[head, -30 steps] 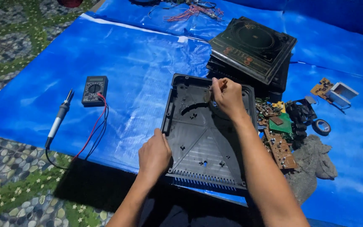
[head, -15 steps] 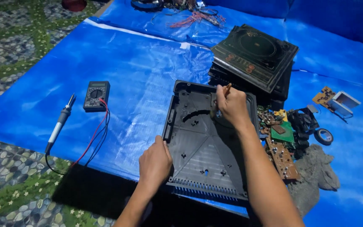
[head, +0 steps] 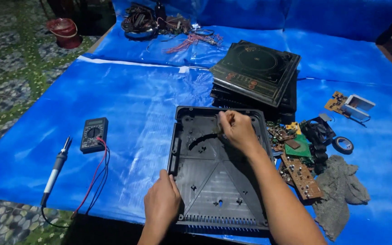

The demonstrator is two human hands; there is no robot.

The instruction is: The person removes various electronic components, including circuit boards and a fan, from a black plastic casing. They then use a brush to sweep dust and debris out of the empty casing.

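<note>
Left hand [head: 162,203] steadying black plastic housing [head: 218,181] on blue tarp [head: 137,104], right hand [head: 237,130] brushing inside it, multimeter [head: 93,134] nearby

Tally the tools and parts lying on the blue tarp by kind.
Black plastic base tray, under both hands: 1
Stacked cooktops: 1 stack
Multimeter: 1
Soldering iron: 1
Circuit boards: at least 3
Tape roll: 1
Grey rag: 1
Total: at least 9

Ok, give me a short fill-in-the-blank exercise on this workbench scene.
1. The left hand rests on the black plastic casing's ____ edge.
2. The right hand holds a small brush over the ____.
3. The multimeter lies beside a ____ iron.

Missing words: left; casing; soldering
</note>
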